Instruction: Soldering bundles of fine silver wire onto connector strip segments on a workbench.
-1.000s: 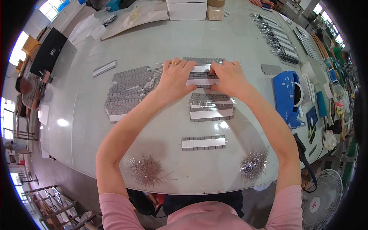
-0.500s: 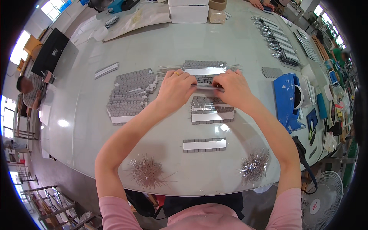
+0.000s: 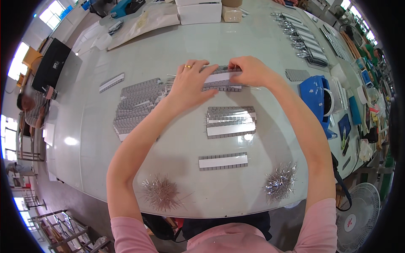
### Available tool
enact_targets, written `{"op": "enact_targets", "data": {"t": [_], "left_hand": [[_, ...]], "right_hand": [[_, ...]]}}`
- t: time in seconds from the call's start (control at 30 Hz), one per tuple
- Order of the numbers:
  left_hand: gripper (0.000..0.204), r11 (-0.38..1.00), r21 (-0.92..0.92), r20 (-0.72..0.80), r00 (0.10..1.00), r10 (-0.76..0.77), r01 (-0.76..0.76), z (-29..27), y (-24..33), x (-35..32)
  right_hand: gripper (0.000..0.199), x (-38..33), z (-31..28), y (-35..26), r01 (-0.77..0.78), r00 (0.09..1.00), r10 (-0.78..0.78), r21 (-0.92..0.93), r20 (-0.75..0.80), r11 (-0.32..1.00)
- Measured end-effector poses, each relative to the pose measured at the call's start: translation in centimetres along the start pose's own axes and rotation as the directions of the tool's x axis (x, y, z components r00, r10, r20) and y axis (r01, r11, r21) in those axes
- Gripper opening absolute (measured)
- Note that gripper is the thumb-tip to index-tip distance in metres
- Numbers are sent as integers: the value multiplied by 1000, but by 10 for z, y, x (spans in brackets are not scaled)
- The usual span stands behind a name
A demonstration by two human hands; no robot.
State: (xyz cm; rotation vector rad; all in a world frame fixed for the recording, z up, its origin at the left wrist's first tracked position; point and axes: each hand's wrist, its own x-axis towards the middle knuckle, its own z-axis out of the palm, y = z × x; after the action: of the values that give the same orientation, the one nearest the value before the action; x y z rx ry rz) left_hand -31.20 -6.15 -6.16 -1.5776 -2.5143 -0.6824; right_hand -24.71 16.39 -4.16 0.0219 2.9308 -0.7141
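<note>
Head view | we are noting forearms [image 3: 152, 126] stretched forward, elbows [image 3: 120, 170] bowed outward | left hand [image 3: 190, 84] is lying palm-down, thumb wide of fingers, at left end of the white-faced strip [image 3: 220, 78] | right hand [image 3: 252, 71] is resting curled at its right end, grip we cannot tell | strip is lying over the far stack [image 3: 230, 88].

No readable text, red mark [image 3: 349, 222] on white fan [image 3: 359, 216], pale mark [image 3: 55, 65] on black panel [image 3: 51, 70]
</note>
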Motion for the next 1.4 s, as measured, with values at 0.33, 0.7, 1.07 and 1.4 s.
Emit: {"op": "enact_targets", "data": {"t": [0.33,0.7,1.07,1.4], "left_hand": [[66,967,203,74,987,142,-155,9,-9,5],[62,989,53,148,980,131,-141,-1,-16,10],[73,996,-26,186,978,93,-90,11,-10,48],[79,993,-47,218,969,116,-108,10,-23,48]], "right_hand": [[39,-13,10,-5,72,973,-123,-248,-195,966],[76,-10,22,4,331,911,-361,-168,-199,928],[69,5,8,37,414,897,-411,-19,-165,910],[71,2,13,21,300,947,-303,-43,-106,953]]}}
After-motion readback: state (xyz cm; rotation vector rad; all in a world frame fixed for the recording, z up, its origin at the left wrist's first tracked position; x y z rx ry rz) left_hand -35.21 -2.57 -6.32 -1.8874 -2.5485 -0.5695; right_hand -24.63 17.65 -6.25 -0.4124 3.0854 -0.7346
